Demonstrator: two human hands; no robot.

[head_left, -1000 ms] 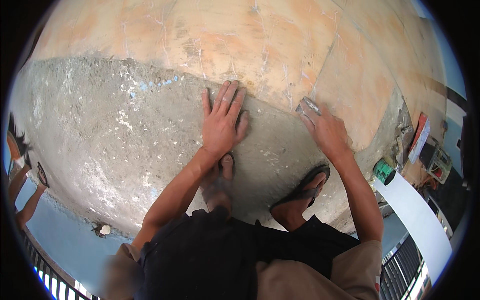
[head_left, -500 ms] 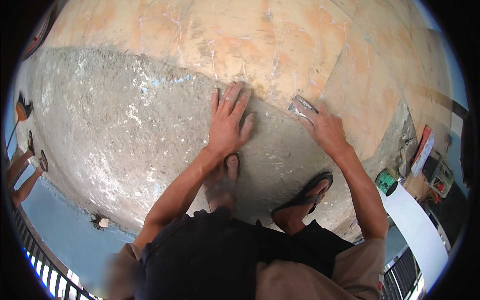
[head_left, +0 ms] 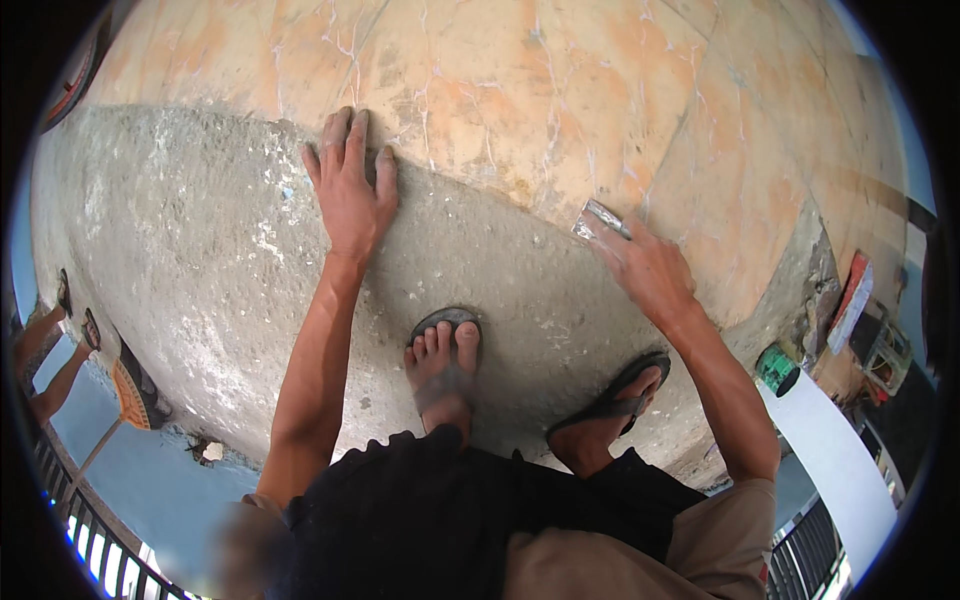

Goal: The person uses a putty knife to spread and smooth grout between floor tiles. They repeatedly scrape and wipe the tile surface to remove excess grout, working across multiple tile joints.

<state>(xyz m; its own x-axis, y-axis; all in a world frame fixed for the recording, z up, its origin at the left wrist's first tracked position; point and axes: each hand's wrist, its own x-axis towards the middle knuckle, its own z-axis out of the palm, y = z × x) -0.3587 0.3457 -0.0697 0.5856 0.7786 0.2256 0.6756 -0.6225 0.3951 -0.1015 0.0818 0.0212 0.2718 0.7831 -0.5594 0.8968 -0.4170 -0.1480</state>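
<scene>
My left hand lies with fingers apart on rough grey concrete, its fingertips at the border with orange-cream, white-veined tiles. It holds nothing. In my right hand is a small, flat, rectangular metal scraper, smeared with pale residue. The fingers grip its near side and hide part of it. This scraper rests where the tile edge meets the concrete, and its handle, if any, is not visible. Between my arms, my sandalled feet stand on the concrete.
At the right stand a green can, a red-and-white flat piece and some clutter. On the far left are another person's legs and an orange broom. Railings line the lower left.
My left hand has moved left along the tile edge, uncovering my left foot. My right hand with the scraper has shifted only slightly. The broom has swung down near the other person's feet.
</scene>
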